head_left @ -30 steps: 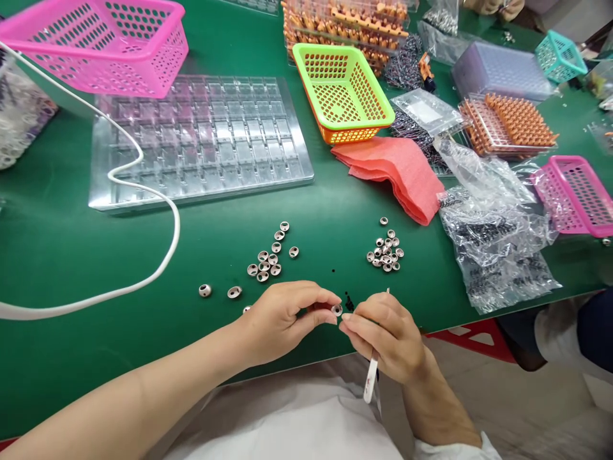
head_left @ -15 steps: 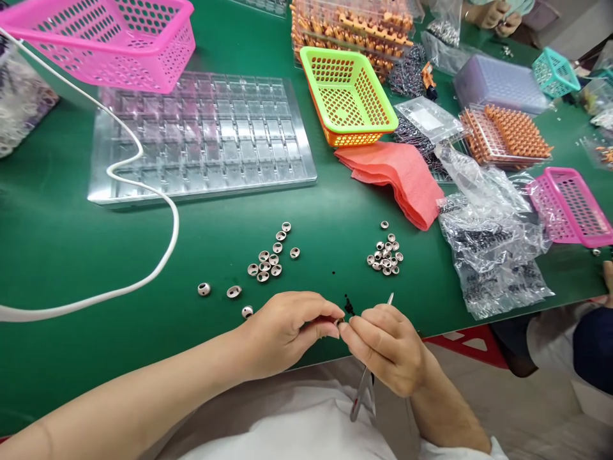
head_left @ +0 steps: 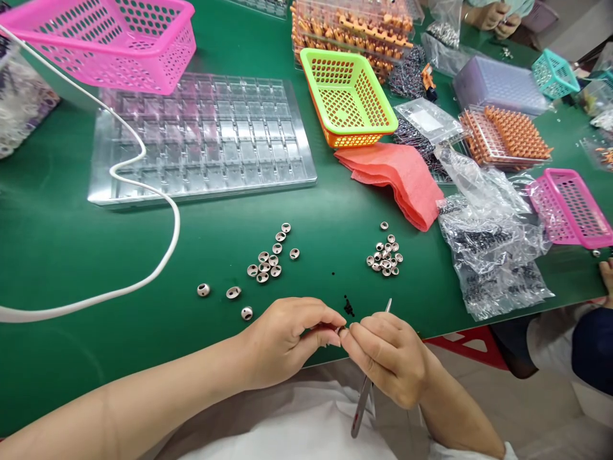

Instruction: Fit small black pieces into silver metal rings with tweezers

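Observation:
My left hand (head_left: 292, 335) pinches a small metal piece (head_left: 341, 329) at the table's front edge, mostly hidden by fingertips. Against that same piece press the thumb and forefinger of my right hand (head_left: 390, 358), while metal tweezers (head_left: 361, 406) lie gripped across its palm, tip pointing up and away. Just beyond the fingertips is a little heap of tiny black parts (head_left: 348, 306). Silver cup-like metal shells with holes (head_left: 264, 268) lie in a loose group left of centre, and three more shells, one of them here (head_left: 246, 313), sit nearer my left forearm. Smaller metal rings (head_left: 385, 259) are clustered to the right.
A clear compartment tray (head_left: 205, 137) lies behind, partly under a pink basket (head_left: 158, 57). A white cable (head_left: 165, 255) curves across the left. Further right are a green basket (head_left: 354, 96), red cloth (head_left: 397, 179) and plastic bags (head_left: 493, 255). Another person's hands (head_left: 498, 19) show at top right.
Both hands have shifted slightly down toward my body, still together on the small metal piece. The tweezers moved down with the right hand. The parts on the table stay in place.

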A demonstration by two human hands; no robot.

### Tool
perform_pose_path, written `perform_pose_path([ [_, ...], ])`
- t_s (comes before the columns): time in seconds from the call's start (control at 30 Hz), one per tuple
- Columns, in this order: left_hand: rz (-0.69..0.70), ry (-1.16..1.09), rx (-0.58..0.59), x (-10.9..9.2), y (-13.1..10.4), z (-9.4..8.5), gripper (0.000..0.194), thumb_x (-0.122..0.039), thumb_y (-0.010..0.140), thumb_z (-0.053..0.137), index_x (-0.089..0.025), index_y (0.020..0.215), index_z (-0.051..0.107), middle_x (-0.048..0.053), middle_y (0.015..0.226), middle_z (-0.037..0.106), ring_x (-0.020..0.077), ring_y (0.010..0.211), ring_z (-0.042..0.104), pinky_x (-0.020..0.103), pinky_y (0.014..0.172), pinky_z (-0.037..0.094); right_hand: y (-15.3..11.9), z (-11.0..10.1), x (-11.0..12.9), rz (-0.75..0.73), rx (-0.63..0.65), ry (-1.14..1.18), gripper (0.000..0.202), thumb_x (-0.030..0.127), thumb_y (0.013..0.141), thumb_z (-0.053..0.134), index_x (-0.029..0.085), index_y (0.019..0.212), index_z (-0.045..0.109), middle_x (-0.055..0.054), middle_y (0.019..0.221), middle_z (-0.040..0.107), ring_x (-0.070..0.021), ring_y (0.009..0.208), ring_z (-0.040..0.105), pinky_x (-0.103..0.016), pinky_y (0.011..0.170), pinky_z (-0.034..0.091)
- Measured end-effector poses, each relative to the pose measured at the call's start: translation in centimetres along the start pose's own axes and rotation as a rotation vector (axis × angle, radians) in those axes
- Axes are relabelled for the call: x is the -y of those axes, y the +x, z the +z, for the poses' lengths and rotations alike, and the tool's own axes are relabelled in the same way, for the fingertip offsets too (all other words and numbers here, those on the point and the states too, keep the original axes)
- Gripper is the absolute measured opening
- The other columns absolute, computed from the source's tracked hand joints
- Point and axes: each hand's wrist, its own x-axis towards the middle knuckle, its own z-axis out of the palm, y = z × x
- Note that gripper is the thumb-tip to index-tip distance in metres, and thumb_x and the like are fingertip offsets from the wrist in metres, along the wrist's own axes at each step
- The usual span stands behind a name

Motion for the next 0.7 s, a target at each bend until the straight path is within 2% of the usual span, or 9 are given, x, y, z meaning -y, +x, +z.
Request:
perform_pose_path([
  [0.17, 0.000, -0.020, -0.004, -0.11, 0.00, 0.15, 0.011, -0.014, 0.098, 0.063, -0.017, 0.097, 0.073, 0.002, 0.079, 0.077, 0.0113, 0.065, 0.069, 0.017, 0.062, 0.053, -0.20, -0.01, -0.11, -0.024, 0.002, 0.020, 0.032, 0.007, 0.094, 0.044, 0.006, 0.110, 0.071, -0.016, 0.101, 0.072, -0.0230, 0.086, 0.066, -0.036, 0.060, 0.054],
  [0.43, 0.004, -0.041, -0.005, -0.31, -0.03, -0.07, 0.011, -0.009, 0.095, 0.064, -0.014, 0.096, 0.073, 0.003, 0.078, 0.076, 0.0115, 0.065, 0.068, 0.017, 0.063, 0.052, 0.62, -0.36, -0.30, -0.028, 0.005, 0.075, 0.034, 0.007, 0.096, 0.039, 0.000, 0.110, 0.070, -0.016, 0.095, 0.071, -0.0224, 0.081, 0.065, -0.037, 0.057, 0.053],
  [0.7, 0.007, -0.033, 0.013, -0.39, 0.06, -0.14, 0.012, -0.007, 0.095, 0.064, -0.016, 0.098, 0.072, 0.003, 0.081, 0.078, 0.0118, 0.067, 0.069, 0.018, 0.065, 0.053, -0.19, -0.35, -0.40, 0.011, 0.109, 0.040, 0.025, 0.015, 0.097, 0.051, 0.015, 0.112, 0.072, -0.011, 0.105, 0.071, -0.0196, 0.086, 0.066, -0.033, 0.065, 0.058],
])
